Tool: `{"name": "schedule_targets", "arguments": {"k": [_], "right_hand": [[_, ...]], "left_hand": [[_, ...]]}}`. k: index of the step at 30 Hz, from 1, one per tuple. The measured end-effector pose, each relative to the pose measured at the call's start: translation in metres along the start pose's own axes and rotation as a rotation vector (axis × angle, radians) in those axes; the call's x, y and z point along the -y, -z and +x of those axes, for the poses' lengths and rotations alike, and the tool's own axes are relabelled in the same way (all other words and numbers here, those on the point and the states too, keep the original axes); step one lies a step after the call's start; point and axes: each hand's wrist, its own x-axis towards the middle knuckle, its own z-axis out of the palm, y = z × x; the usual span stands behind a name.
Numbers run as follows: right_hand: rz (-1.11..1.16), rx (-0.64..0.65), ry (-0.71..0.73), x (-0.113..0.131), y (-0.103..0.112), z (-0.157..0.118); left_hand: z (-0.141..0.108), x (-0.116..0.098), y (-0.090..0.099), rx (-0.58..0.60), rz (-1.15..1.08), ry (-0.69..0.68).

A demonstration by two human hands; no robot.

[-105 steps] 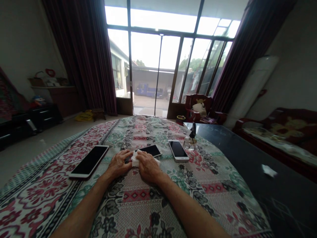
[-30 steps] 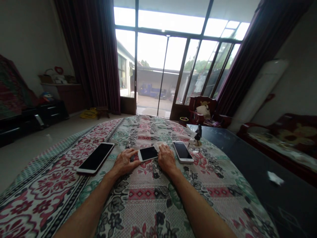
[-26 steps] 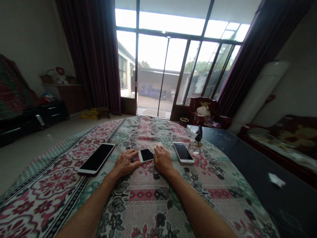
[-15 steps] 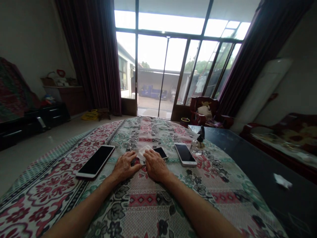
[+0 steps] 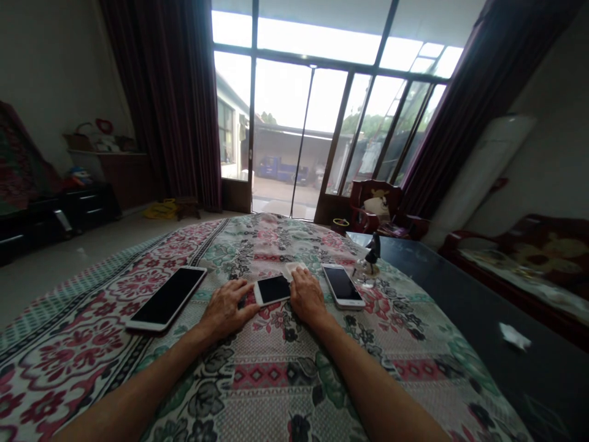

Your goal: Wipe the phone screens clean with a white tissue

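The right hand sits over part of a white tissue, so you can't see how far it runs underneath. The left forearm and right forearm both run off the bottom edge, and the floral cloth runs off the left edge. The white scrap on the dark surface is blurred, and the clutter on the far shelf is too small to tell apart.
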Motion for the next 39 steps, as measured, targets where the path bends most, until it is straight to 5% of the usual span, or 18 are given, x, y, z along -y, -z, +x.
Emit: {"name": "schedule_targets", "arguments": {"k": [16, 30, 39], "right_hand": [[0.143, 0.042, 0.392, 0.051, -0.006, -0.029], [-0.003, 0.001, -0.001, -0.004, 0.011, -0.004], [0.026, -0.058, 0.192, 0.030, 0.008, -0.026]], "left_hand": [[0.002, 0.000, 0.003, -0.012, 0.003, -0.093], [0.002, 0.004, 0.001, 0.006, 0.014, -0.041], [0.001, 0.004, -0.002, -0.045, -0.020, -0.045]]}}
